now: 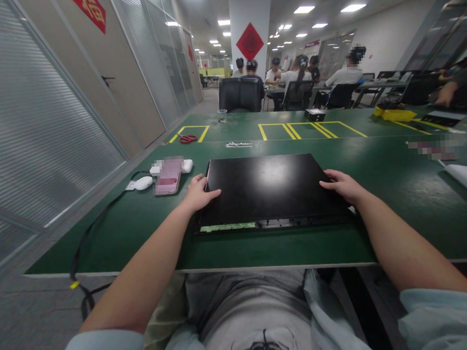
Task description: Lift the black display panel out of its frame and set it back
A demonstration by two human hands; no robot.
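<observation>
A flat black display panel (269, 189) lies in front of me, its glossy face up and reflecting a ceiling light. Along its near edge runs a strip with a green circuit board (228, 227) at the left part. My left hand (200, 193) grips the panel's left edge, thumb on the face and fingers around the side. On the opposite edge, my right hand (341, 185) holds it the same way, thumb on top. The panel's underside and the fingertips below it are hidden.
On the green table (143, 242) at left are a phone (169, 178), a white mouse-like device (143, 183) and a black cable (98, 218). Farther back sit red scissors (188, 139), small metal pieces (238, 144) and a black box (315, 114). A white device (466, 178) lies right. Several people sit beyond.
</observation>
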